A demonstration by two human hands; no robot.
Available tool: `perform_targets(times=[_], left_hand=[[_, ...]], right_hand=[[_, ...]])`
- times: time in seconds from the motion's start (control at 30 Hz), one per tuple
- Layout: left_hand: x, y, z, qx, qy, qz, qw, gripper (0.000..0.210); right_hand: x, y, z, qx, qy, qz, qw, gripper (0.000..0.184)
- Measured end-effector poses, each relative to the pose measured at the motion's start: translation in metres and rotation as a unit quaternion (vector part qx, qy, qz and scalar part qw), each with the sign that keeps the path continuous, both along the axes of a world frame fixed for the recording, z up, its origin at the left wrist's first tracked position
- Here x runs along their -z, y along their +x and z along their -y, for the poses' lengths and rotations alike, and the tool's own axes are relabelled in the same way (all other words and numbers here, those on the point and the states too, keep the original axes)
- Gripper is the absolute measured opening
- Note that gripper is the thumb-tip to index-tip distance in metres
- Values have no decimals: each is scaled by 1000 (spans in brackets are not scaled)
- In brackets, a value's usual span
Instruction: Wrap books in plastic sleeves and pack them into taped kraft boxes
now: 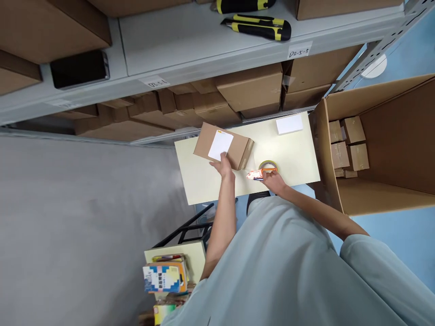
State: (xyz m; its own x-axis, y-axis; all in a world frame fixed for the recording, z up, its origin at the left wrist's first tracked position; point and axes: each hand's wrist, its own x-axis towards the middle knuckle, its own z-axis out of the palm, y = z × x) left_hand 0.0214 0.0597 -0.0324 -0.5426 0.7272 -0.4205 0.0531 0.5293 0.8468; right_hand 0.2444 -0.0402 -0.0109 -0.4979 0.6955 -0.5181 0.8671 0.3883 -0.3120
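A small brown cardboard box (242, 146) with a white label (220, 144) is over the cream table. My left hand (224, 168) grips its near edge, one digit lying over the label and other fingers beside the edge. Close to the table's near edge, my right hand (274, 182) has its fingers closed at an orange-and-white object (254, 174), whose kind I cannot make out. A thin dark blue strip shows along its lower side. Just beyond those fingers lies a yellow-green tape roll (268, 163), partly overlapped by the orange part.
A white stack of labels or paper (289, 124) lies at the table's (299, 158) far right. Rightward stands a large open carton (390, 149) holding several small boxes. Shelving (190, 50) ahead bears cartons, two utility knives (260, 28) and a phone (79, 69). Books (163, 277) lie lower left.
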Motion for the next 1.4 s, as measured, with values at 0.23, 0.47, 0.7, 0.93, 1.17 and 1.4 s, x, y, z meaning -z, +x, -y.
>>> perform_targets(times=[0.23, 0.47, 0.7, 0.93, 1.17, 1.4], left_hand=[[-17, 31, -31, -93, -103, -276, 951, 89], [-22, 19, -29, 82, -136, -421, 893, 80], [-11, 35, -55, 22, -173, -396, 901, 86], [-3, 31, -47, 69, -101, -399, 909, 84], [-6, 33, -47, 78, -144, -395, 904, 84], [-19, 40, -46, 84, -146, -427, 888, 81]], right_hand=[[-3, -7, 1, 1, 2, -10, 1000, 36], [-5, -24, 5, -47, 11, 13, 999, 39], [1, -22, 8, -46, 2, 21, 999, 35], [4, -15, 4, -28, 10, 10, 1000, 30], [4, 4, 10, -14, -5, 6, 1000, 33], [-6, 112, 32, 0, 37, 69, 997, 36]])
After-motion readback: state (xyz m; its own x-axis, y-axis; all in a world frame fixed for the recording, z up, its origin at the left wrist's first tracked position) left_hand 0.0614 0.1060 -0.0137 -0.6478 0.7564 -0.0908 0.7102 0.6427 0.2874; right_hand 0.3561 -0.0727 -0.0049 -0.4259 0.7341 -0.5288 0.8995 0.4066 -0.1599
